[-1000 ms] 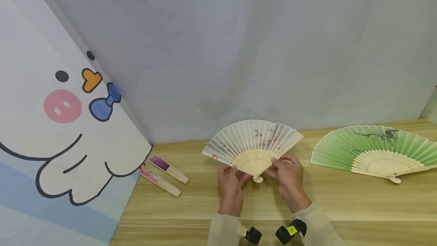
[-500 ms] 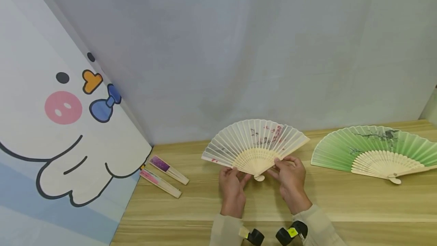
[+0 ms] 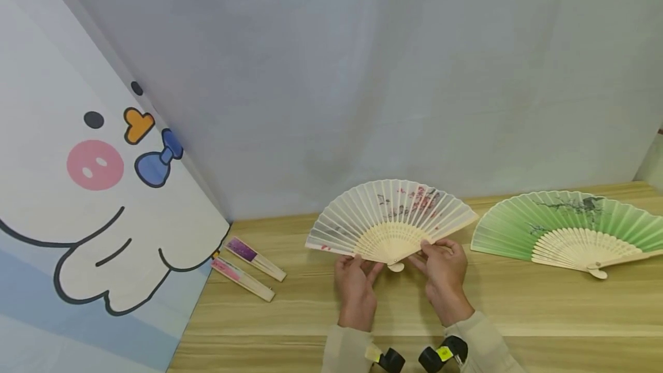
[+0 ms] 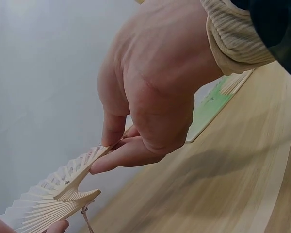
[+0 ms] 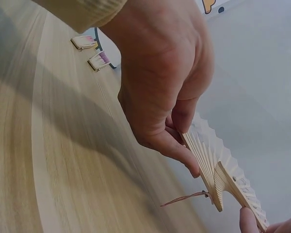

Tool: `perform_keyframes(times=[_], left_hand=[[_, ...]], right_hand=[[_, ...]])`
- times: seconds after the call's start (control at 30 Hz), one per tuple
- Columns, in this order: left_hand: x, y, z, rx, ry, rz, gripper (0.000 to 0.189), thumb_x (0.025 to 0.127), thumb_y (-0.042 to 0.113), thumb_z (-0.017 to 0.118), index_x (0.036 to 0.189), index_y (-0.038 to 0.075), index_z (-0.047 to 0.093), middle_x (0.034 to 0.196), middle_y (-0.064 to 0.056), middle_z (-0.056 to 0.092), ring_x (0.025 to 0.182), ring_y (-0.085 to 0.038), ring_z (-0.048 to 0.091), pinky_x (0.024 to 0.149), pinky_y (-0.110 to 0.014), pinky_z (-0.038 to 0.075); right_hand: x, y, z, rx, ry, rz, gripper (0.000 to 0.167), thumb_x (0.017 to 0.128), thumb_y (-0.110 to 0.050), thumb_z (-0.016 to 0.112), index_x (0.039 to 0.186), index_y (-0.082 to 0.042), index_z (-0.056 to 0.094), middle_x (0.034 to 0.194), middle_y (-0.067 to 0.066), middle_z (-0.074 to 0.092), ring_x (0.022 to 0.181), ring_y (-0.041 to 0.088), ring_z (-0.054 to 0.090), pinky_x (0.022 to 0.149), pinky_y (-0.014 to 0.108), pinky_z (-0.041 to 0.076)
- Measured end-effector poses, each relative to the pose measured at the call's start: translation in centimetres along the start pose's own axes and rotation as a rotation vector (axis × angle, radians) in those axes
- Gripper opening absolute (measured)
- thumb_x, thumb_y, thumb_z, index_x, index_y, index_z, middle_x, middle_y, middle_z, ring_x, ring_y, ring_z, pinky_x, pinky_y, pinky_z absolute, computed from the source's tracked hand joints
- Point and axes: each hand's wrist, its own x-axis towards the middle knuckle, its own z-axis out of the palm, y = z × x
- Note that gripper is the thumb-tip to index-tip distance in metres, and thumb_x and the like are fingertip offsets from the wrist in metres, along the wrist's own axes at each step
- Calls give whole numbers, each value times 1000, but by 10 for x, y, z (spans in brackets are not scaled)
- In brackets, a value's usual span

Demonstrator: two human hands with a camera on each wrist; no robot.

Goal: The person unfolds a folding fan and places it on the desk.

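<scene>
A: Start at the fingertips. What do they have?

B: Both hands pinch the white fan (image 3: 375, 209). The left hand (image 3: 357, 289) grips its left edge between thumb and fingers; the right hand (image 3: 445, 272) grips its right edge the same way. Neither is released.

A: And where is that fan?

B: Between the two hands, pivot end towards the person, pleats fanned away. It looks held up off the table (image 3: 290, 327) rather than lying on it. A thin cord (image 5: 184, 198) dangles from its pivot end.

A: How far spread is it?

B: Widely, with the printed blossoms showing. I'd judge the unfolding of this one nearly finished; its two edges make a narrower spread than the next fan's, so a little may be left.

A: What's around it?

B: Just right of the white fan, the green fan (image 3: 559, 220) lies broadly spread, so I'd count that one done. Its far right side is cut off, and I can't tell whether the two touch. Well to the left of the white fan, a purple-topped folded fan (image 3: 256, 258) and a pink-topped folded fan (image 3: 242, 278) lie side by side, both closed.

A: So the tally?

B: One spread and set down, one spread in hand, two folded. Behind the white fan rises a grey backdrop (image 3: 336, 85).
</scene>
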Motion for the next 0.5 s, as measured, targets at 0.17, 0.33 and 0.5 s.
perform_keyframes(times=[0.17, 0.33, 0.5], left_hand=[[0, -4, 2, -21, 1, 9, 16, 108, -3, 44, 124, -5, 47, 115, -16, 61, 91, -18, 65, 78, -33, 64], [0, -7, 5, -40, 2, -1, 18, 108, -5, 43, 125, -6, 48, 117, -18, 63, 91, -19, 66, 81, -36, 65], [-1, -9, 7, -53, 11, -14, 18, 108, -4, 43, 125, -6, 48, 118, -18, 63, 92, -20, 65, 82, -36, 65]], right_hand=[[0, 0, -2, 16, 25, -7, 18, 103, 8, 57, 105, -1, 41, 92, 7, 56, 76, 9, 64, 72, 26, 65], [1, 0, -4, 25, 48, -13, 19, 103, 7, 56, 106, -2, 40, 96, 8, 56, 78, 8, 65, 74, 27, 65], [2, 0, -5, 22, 64, -9, 19, 104, 7, 57, 107, -2, 40, 100, 10, 54, 80, 8, 65, 77, 27, 65]])
